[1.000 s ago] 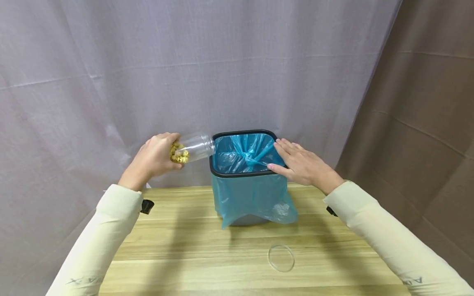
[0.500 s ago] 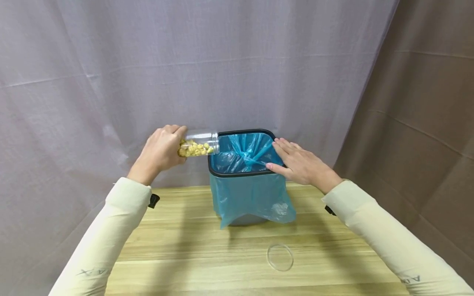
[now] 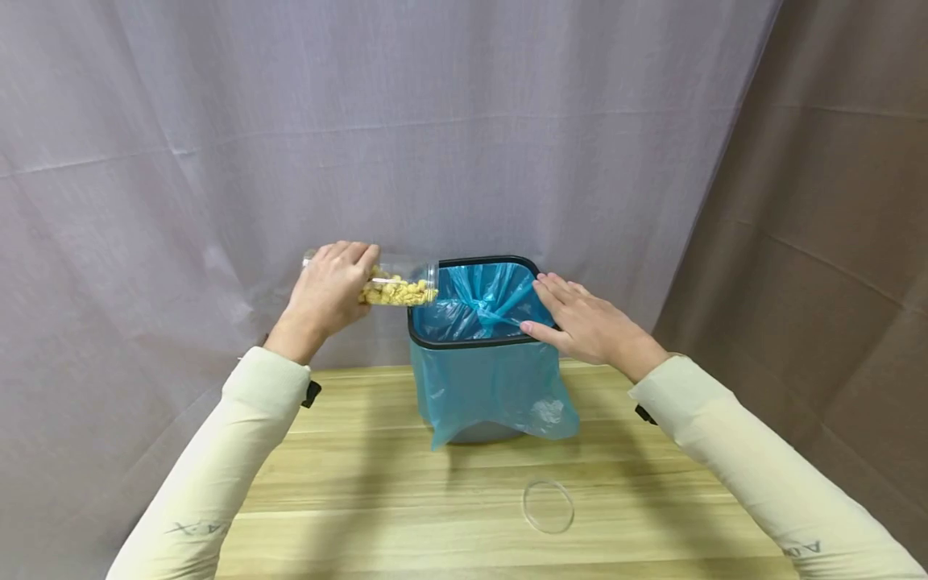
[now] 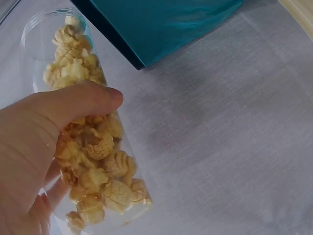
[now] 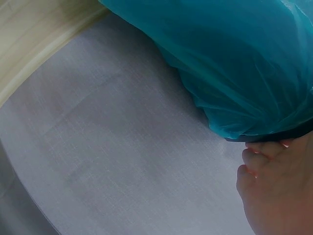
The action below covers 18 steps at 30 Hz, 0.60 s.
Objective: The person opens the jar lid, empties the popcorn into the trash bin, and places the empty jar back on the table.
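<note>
My left hand [image 3: 329, 290] grips a clear jar [image 3: 409, 267] that lies nearly level, its open mouth over the left rim of a trash bin. Yellow popcorn [image 3: 395, 292] stretches along the jar's lower side up to the mouth; in the left wrist view the thumb crosses the jar over the popcorn [image 4: 117, 196]. The bin has a black rim [image 3: 478, 344] and a blue plastic bag [image 3: 486, 387] folded over it, with a knotted part inside. My right hand [image 3: 590, 322] rests on the bin's right rim with fingers extended; in the right wrist view its fingertips meet the rim beside the bag [image 5: 234, 73].
A clear round lid or ring [image 3: 548, 506] lies on the wooden table [image 3: 406, 515] in front of the bin. A grey curtain [image 3: 464, 145] hangs close behind the bin, and a brownish curtain [image 3: 819, 242] hangs at the right.
My left hand has moved right and tipped the jar, bringing its mouth over the bin's rim. Popcorn has slid from the jar's bottom toward the mouth. The right hand stays put.
</note>
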Motion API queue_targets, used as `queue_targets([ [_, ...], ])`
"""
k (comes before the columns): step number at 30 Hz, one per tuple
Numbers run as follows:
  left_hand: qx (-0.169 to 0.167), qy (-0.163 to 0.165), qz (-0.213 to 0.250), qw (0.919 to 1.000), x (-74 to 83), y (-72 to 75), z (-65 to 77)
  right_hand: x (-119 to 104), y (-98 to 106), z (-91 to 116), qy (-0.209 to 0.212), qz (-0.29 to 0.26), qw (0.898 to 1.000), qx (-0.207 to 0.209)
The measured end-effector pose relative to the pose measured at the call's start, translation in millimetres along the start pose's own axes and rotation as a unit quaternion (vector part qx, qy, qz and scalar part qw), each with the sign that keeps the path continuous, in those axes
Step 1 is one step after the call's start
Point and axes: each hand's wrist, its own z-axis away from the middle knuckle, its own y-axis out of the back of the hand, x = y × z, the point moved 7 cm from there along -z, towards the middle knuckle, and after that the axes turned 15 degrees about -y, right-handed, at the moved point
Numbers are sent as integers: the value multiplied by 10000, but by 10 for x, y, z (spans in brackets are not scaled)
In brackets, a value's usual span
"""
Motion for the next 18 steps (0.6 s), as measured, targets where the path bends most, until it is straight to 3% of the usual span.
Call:
queue_targets([
  [18, 224, -436, -714, 9962, -2, 11, -49, -57, 21, -8, -25, -162, 9998, 56],
])
